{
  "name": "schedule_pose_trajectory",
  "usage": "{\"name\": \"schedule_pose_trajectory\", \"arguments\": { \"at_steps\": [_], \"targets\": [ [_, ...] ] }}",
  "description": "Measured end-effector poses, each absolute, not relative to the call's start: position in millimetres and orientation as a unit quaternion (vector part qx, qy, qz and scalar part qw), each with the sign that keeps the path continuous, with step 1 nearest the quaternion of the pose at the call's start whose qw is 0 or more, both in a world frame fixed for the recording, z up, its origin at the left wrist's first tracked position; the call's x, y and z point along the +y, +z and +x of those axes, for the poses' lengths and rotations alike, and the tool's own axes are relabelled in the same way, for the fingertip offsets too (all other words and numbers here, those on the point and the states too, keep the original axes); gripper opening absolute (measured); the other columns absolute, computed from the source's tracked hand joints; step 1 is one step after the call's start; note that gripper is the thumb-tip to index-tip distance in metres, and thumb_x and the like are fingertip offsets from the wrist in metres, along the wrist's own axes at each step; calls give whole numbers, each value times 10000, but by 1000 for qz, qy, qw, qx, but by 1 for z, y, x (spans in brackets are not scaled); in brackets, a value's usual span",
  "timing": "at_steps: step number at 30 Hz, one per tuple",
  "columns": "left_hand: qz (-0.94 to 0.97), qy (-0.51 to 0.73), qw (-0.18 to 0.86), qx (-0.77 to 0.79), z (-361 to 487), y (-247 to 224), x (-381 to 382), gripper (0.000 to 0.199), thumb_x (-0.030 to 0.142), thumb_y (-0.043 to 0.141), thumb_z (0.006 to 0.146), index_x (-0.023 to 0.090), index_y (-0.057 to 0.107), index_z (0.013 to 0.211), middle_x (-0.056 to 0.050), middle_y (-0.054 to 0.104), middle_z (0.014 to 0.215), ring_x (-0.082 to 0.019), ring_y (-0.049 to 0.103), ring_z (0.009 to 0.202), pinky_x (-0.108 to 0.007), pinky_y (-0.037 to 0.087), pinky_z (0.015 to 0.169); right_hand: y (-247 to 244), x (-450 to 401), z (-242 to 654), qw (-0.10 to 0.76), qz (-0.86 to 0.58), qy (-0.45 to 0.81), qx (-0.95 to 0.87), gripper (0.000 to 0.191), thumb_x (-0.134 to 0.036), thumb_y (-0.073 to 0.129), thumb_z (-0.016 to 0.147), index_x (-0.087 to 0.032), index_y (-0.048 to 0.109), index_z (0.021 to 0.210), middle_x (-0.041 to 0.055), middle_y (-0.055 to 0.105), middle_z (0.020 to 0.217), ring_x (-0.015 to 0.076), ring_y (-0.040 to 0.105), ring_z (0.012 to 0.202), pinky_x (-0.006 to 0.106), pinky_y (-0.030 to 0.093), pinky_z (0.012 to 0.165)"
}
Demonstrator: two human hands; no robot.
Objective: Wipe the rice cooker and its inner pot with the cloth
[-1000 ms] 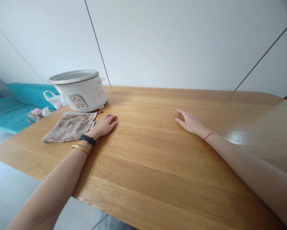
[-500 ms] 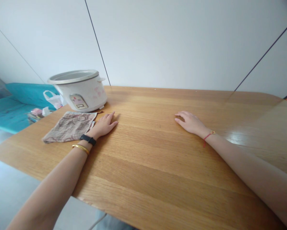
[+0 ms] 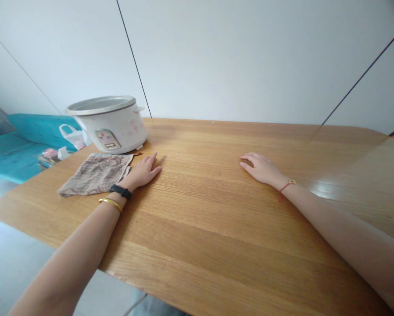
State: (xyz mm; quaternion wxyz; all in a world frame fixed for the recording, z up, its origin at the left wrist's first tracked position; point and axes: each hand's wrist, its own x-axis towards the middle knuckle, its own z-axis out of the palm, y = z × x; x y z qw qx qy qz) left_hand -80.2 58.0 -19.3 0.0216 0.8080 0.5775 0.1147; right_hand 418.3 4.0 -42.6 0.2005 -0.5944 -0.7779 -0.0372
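the left hand (image 3: 141, 172) lies palm down on the wooden table (image 3: 216, 228), fingers spread and relaxed, grasping nothing, its heel right at the edge of a brown patterned cloth (image 3: 94, 175). the right hand (image 3: 263, 170) rests palm down right of the table's middle, well apart from the left, its fingers loose and released, touching only the wood. the cloth lies flat near the table's far left corner, just in front of an open-topped white rice cooker (image 3: 111, 131) with a faint pink print, which stands at the far edge. a black watch band (image 3: 121, 191) and a gold bangle (image 3: 110, 204) circle the left wrist, and a red string bracelet (image 3: 285, 188) circles the right. beyond the left edge are a white plastic bag (image 3: 73, 137) and a teal padded surface (image 3: 26, 153).
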Motion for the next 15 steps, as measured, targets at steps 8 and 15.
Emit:
{"name": "schedule_pose_trajectory", "arguments": {
  "at_steps": [8,15],
  "targets": [
    [813,110,18,572,-81,-19,60,795,574,381,964,88,391,1593,-217,512,1537,-366,490,1431,-491,357,1218,-43,5,419,201,-595,-35,-778,422,-453,448,1046,-207,691,1289,111,637,1371,324,589,1281,544,465,1153],
    [826,117,27,551,-83,-19,63,691,599,395,953,130,617,1410,-181,572,1464,-334,531,1376,-460,362,1231,-42,2,416,206,-606,-43,-767,539,-464,456,1040,-186,561,1490,152,598,1424,357,577,1298,570,472,1132]
  ]
}}
